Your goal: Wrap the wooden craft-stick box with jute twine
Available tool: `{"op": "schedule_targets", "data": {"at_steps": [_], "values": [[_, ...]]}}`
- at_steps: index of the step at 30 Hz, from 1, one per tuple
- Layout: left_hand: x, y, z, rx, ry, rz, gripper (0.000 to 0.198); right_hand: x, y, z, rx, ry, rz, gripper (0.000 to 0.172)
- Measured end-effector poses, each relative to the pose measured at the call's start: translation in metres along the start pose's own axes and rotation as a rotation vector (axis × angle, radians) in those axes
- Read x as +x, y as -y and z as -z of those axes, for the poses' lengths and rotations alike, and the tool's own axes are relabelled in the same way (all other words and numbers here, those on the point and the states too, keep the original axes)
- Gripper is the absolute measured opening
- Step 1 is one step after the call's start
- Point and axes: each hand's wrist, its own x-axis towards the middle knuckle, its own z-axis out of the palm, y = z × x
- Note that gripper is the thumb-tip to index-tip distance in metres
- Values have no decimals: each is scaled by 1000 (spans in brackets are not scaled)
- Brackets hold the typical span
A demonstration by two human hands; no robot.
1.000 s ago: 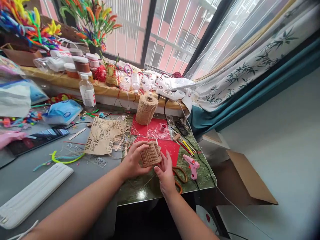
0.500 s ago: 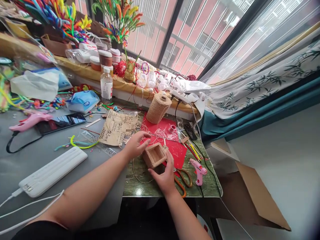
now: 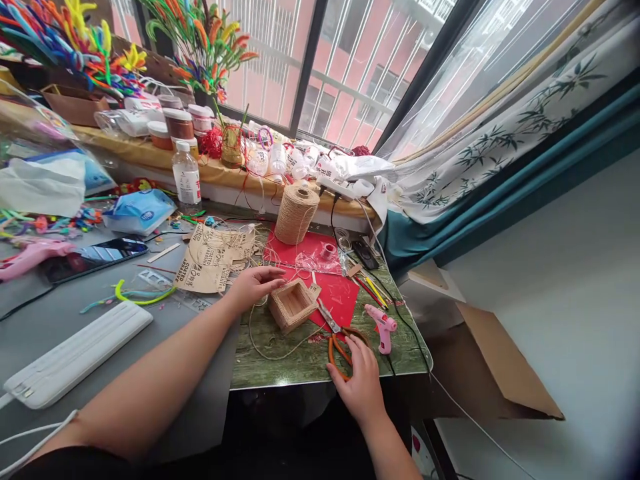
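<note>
A small square twine-covered box (image 3: 290, 310) sits on the green, wood-patterned part of the desk (image 3: 275, 375), its open top facing up and tilted a little towards the near right in view. The left hand (image 3: 254, 288) is at the box's far left corner, palm down, its fingers loosely spread and holding nothing; whether the tips touch the rim I cannot tell. The right hand (image 3: 361, 380) is nearer and to the right, its fingers bent over the orange handles of the scissors (image 3: 335, 327); I cannot tell how firmly they grip. The scissors' blades point far and left, their tips just beside the box's right side. A loose strand of twine (image 3: 273, 359) curves round the box's left and near sides. Beyond the box, red sheets (image 3: 343, 298) lie flat, with a large spool of twine (image 3: 296, 217) upright at their far left. To the right of the scissors is a pink glue gun (image 3: 384, 328), with pencils (image 3: 376, 293) farther back. A printed paper sheet (image 3: 206, 260) lies far left of the box
</note>
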Motion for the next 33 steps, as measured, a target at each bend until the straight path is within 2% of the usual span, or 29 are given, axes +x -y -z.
{"op": "schedule_targets", "data": {"at_steps": [4, 11, 18, 22, 25, 28, 33], "values": [[-2, -2, 1, 11, -8, 37, 45, 12, 0, -6, 3, -104, -35, 64], [0, 0, 2, 37, -71, 59, 39, 43, -12, -12, -90, -127, -115, 59], [0, -2, 5, 30, -236, 54, 36, 40, -9, -18, -94, -223, -110, 51], [2, -6, 1, -21, -261, 36, 33, 38, -8, -12, -56, -256, -94, 36], [4, -7, 0, -26, -306, 27, 32, 37, -5, -9, -42, -220, -10, 23], [4, -5, 4, 1, -384, 44, 31, 41, 4, -10, -36, -108, 117, 14], [3, -3, 6, 48, -418, 76, 29, 64, 21, -21, -88, 10, 178, 14]]}}
